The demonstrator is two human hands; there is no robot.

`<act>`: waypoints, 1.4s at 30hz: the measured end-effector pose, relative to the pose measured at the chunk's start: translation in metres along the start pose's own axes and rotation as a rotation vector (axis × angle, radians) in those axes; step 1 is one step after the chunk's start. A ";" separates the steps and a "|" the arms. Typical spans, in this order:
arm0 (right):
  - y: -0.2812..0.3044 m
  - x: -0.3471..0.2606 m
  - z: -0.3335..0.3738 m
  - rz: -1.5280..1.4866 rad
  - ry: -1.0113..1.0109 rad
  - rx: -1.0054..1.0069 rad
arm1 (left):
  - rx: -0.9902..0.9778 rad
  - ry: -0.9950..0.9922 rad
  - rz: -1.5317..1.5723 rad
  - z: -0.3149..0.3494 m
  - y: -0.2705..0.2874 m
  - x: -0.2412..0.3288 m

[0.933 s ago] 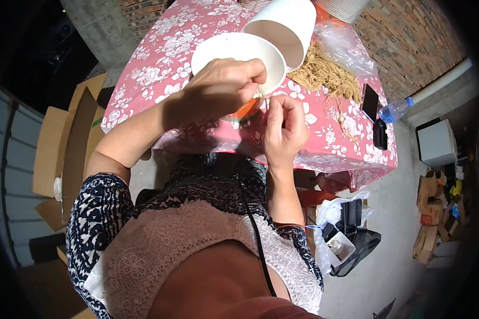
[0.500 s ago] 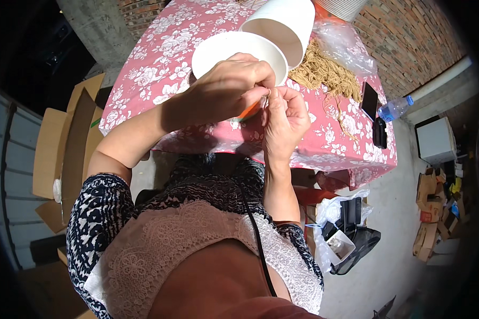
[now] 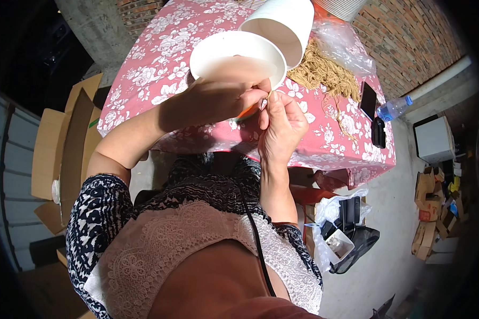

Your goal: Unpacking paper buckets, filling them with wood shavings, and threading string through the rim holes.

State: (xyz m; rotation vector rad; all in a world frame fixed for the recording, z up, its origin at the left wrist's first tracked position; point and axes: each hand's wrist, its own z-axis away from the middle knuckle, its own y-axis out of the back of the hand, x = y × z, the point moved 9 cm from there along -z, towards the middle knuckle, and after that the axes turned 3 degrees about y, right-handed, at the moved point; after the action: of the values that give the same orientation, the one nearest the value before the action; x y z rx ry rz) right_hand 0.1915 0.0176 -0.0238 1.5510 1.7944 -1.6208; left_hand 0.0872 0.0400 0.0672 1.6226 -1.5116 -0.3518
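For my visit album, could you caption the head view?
Left hand and right hand pinch close together over a pink flowered tablecloth, with a white bowl and tan yarn nearby.

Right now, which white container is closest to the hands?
The round white bowl, partly hidden behind the left hand. The taller white bucket and the ridged white containers at the top are farther away.

The left forearm (image 3: 138, 133) slants up and rightward from a bent elbow, and the left hand (image 3: 218, 95), blurred over its back, curls inward. The right forearm (image 3: 277, 191) rises nearly upright; the right hand (image 3: 283, 125) pinches thumb to bent forefinger. Both hands' fingertips meet closely.
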 end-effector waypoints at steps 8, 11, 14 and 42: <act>-0.001 -0.002 0.000 0.119 -0.024 -0.024 | 0.010 -0.044 -0.056 0.001 -0.001 0.003; -0.004 -0.006 0.000 0.177 -0.015 -0.064 | 0.056 -0.063 -0.035 0.004 -0.002 0.001; -0.005 -0.008 0.001 0.181 -0.009 -0.110 | 0.081 -0.053 -0.021 0.003 0.001 0.003; 0.023 -0.025 0.033 0.851 0.115 -0.342 | -0.069 0.601 0.187 0.016 0.006 -0.059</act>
State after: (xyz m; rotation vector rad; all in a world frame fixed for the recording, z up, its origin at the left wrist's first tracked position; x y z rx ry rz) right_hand 0.2055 -0.0273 -0.0288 1.8733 1.0965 -0.7921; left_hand 0.0590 0.0881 0.0422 1.3533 -1.1549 0.1775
